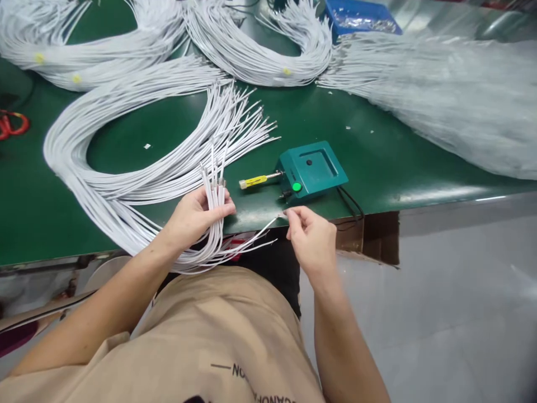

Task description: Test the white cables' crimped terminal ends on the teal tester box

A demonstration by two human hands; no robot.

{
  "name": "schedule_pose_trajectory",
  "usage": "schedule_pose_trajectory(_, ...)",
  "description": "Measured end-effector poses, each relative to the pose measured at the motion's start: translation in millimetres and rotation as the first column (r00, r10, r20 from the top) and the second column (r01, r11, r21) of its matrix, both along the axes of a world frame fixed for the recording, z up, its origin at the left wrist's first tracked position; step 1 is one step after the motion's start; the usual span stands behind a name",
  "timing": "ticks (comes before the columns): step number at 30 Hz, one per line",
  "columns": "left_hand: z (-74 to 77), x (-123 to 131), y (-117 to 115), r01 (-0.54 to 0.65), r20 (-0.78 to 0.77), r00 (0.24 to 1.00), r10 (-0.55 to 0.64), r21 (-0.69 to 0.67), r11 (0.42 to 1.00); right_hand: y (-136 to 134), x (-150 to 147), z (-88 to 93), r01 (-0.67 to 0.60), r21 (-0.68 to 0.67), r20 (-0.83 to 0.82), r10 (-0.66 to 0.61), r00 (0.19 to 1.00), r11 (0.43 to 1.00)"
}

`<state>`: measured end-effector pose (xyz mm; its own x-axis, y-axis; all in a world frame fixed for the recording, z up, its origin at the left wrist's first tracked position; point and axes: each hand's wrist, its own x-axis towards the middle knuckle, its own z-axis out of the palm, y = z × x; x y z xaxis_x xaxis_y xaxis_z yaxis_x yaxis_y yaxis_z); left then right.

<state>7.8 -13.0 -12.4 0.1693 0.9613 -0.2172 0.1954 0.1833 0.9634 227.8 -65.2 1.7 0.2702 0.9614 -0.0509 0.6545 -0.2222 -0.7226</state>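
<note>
Head view: a tan shirt (226, 330) occupies the near edge. The left hand (197, 215) has its fingers clamped around a bunch (216, 207) of white wires, tips upward, thumb across the front; the wires bend downward below the hand, at the table's near edge. The right hand (312, 235) has thumb and forefinger pinched together at the tip of one wire (266, 226), right of the bunch. Just beyond the hands, on the green table (377, 184), sits a teal device (312, 168) with a green button (297, 187) and a yellow-labelled rod (255, 181) pointing left. Farther left lies a loop (67, 140) of wires. Beyond it lie coils (268, 61), a pile (453, 101) at right and a blue bin (346, 8).
</note>
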Motion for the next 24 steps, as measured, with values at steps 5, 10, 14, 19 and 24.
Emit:
schedule_pose_trajectory(5,3.6,15.8,-4.3,0.104,-0.036,0.994,-0.104,0.011,0.994,-1.5,-5.6,-19.9,-0.025,-0.009,-0.095,0.024,0.995,1.0)
schedule_pose_trajectory(10,6.1,29.9,-9.7,0.216,-0.021,0.976,-0.218,-0.072,0.974,10.4,-22.5,-9.6,-0.082,0.128,-0.385,0.126,0.915,0.988)
schedule_pose_trajectory(14,8.7,29.1,-9.8,0.173,0.123,0.979,-0.162,-0.082,0.982,18.5,-31.0,-0.3,-0.114,0.135,-0.594,0.172,0.786,0.984)
schedule_pose_trajectory(19,14.1,25.5,-10.3,0.174,0.269,0.952,-0.148,-0.076,0.982,29.6,-30.2,2.2,-0.191,0.134,-0.611,0.233,0.757,0.972)
schedule_pose_trajectory(24,14.9,24.7,-11.6,0.169,0.32,0.938,-0.133,-0.087,0.982,34.6,-28.0,3.1,-0.368,0.107,-0.754,0.316,0.576,0.924)
